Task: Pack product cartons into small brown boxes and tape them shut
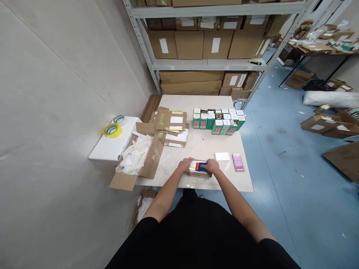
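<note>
A small cardboard box [199, 174] lies near the front edge of the table, its top shiny, as with clear tape. At its left end my left hand [185, 165] grips the side, thumb and fingers partly hidden by the angle. My right hand [212, 166] is closed round a blue-and-orange hand tool [201, 166] held flat on the box top; its exact kind cannot be made out. Just beyond the right hand lie a white card or flat box [222, 156] and a blurred pink stack [238, 163].
Green-and-white boxes [218, 121] stand at the back right of the table [202, 145]. Flattened cardboard [171, 121] lies left of them. An open carton of white paper [137, 153] and yellow tape [112, 130] are at left. A shelf rack [207, 64] stands behind.
</note>
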The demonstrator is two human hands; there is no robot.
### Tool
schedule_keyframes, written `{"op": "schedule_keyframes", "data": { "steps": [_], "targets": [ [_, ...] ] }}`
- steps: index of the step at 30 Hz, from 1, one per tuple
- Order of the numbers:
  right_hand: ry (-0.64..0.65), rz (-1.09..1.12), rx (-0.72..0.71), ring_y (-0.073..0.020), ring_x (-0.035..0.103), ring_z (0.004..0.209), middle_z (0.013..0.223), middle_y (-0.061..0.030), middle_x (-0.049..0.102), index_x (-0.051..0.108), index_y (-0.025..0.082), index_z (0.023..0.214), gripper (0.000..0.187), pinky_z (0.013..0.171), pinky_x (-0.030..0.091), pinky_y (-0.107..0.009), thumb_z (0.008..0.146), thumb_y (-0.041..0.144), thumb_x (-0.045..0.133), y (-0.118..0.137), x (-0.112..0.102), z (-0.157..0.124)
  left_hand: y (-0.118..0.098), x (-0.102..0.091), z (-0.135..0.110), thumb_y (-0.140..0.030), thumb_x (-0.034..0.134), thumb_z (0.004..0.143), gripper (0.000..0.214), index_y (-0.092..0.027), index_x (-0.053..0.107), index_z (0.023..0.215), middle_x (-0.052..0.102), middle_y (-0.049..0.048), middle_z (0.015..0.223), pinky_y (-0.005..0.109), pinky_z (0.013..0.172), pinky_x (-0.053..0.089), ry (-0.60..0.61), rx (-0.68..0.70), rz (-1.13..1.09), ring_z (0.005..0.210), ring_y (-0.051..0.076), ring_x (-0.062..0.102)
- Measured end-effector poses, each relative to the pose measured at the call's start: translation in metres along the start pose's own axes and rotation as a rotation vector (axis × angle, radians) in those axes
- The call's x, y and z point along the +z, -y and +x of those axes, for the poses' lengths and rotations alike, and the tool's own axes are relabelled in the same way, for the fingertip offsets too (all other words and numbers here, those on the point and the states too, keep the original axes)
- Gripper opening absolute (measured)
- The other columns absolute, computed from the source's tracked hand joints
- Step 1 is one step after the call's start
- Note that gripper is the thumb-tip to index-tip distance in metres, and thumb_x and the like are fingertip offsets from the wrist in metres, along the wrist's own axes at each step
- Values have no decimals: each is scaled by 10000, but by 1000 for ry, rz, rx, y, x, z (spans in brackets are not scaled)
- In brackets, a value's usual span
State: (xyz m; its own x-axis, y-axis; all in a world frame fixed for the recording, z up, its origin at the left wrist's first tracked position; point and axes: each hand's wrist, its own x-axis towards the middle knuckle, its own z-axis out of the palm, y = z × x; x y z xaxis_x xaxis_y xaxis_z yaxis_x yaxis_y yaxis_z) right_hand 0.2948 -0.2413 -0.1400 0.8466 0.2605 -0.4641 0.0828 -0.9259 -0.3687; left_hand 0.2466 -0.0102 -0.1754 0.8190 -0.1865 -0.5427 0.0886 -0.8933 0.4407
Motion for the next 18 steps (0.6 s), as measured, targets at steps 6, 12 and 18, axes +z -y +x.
{"op": "schedule_keyframes", "data": {
  "steps": [6, 12, 18],
  "targets": [
    [36, -11, 27, -320, 741, 928, 1016, -204, 772, 773, 153, 978, 580, 693, 495, -320, 725, 674, 811, -5, -16, -4, 2, -1, -1, -257, 996, 430, 1317, -386, 375, 1584, 276, 54, 1723, 498, 1188, 373, -11, -58, -25, 1549, 431, 282],
    [58, -71, 72, -270, 737, 963, 1056, -149, 780, 780, 166, 956, 474, 673, 469, -263, 802, 614, 761, -27, -38, -23, 2, 0, 2, -278, 979, 477, 1283, -403, 347, 1587, 247, 18, 1735, 422, 1183, 382, 13, -71, 20, 1544, 389, 310],
    [5, -95, 167, -265, 729, 921, 1025, -137, 779, 773, 174, 924, 474, 636, 442, -264, 776, 624, 786, -90, -66, -42, 11, 6, 7, -272, 974, 455, 1230, -378, 419, 1548, 295, 31, 1718, 379, 1174, 383, -20, -58, -45, 1543, 376, 322]
  ]
}}
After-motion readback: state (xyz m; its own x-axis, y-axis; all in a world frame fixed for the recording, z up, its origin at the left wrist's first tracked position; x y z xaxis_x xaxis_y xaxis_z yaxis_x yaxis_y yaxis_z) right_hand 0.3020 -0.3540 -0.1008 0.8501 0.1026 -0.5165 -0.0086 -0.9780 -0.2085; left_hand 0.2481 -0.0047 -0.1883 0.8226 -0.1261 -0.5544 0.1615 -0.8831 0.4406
